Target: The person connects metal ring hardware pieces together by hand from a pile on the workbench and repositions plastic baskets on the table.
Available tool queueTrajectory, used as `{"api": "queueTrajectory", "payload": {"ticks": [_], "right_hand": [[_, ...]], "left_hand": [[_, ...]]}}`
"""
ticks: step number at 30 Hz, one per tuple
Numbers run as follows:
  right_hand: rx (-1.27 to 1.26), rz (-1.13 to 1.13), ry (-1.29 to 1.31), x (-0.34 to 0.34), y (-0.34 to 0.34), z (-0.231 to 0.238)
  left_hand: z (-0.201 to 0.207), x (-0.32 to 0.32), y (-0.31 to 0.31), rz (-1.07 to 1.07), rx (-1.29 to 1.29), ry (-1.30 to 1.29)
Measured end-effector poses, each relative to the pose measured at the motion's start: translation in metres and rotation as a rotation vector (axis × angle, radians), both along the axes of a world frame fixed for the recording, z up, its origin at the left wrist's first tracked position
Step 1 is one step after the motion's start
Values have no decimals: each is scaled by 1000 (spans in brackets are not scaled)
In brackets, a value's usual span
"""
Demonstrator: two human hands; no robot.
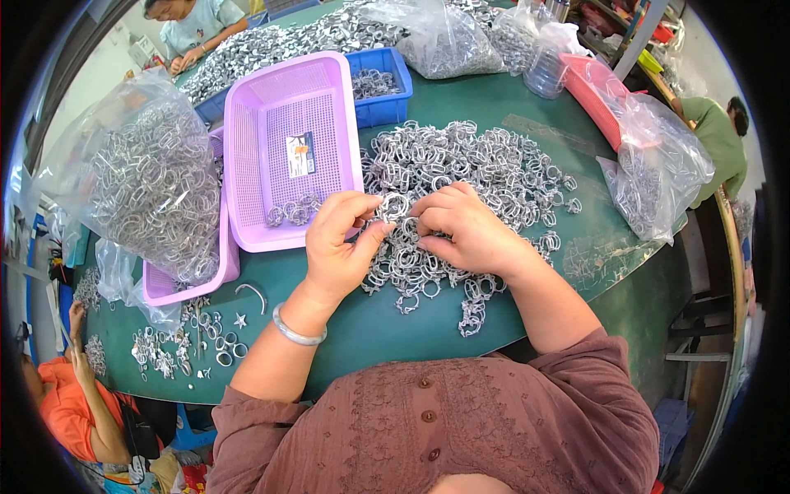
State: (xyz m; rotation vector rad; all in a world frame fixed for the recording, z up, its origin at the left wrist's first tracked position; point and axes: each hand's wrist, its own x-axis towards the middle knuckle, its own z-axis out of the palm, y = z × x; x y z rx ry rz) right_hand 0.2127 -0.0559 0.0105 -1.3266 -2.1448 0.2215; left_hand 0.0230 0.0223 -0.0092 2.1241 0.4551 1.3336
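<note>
Between thumb and forefinger, my left hand (333,243) pinches a silver metal ring (396,206), upright over the near side of a pile. My right hand (469,230) is closed just right of that ring, fingers curled; whatever its fingertips grip is hidden. Beneath and beyond both hands spreads a large heap of similar grey metal rings (494,160), some linked or clumped at its front edge. Left of the heap, beside my left hand, a purple plastic basket (247,234) leans tilted, with several rings (294,211) in its lower end.
A clear bag of rings (148,189) fills a second purple basket (230,255) at left. Small rings and star pieces (169,350) lie near the left edge. Behind stand a blue bin (385,109) and bags (444,45); a pink basket (588,99) is right. Other people sit around.
</note>
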Motion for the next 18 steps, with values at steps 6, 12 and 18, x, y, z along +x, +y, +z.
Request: {"api": "queueTrajectory", "payload": {"ticks": [6, 12, 18], "right_hand": [[24, 0, 19, 1, 1, 2], [24, -40, 70, 0, 0, 6], [-128, -75, 381, -1, -1, 6]], "left_hand": [[0, 0, 2, -15, -13, -26], [2, -1, 3, 0, -19, -14], [8, -11, 20, 368, 112, 58]]}}
